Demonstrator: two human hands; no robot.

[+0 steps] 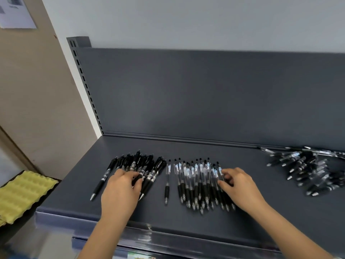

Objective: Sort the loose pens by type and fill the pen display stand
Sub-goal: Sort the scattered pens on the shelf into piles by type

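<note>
Both my hands rest on sorted pens: left hand (120, 187) fingers curled over black pens (147, 165), right hand (238, 186) fingertips spread loosely on clear pens (196, 176).

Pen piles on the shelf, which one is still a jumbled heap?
The far-right pile, beyond the right hand: its pens cross at all angles, while the other two lie roughly parallel.

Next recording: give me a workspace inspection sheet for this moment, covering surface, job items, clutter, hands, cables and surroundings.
Surface: dark grey shelf, back panel behind.
Job's things: black-barrel pens grouped at left; clear-barrel pens in the middle, one lone pen between; unsorted pile at right. No display stand seen.
Clutter: nothing seen.
Grippers: left hand on the black pens; right hand fingering the clear pens.
Cables: nothing seen.
Surroundings: yellow foam tray lower left; paper sheet on the wall.
</note>
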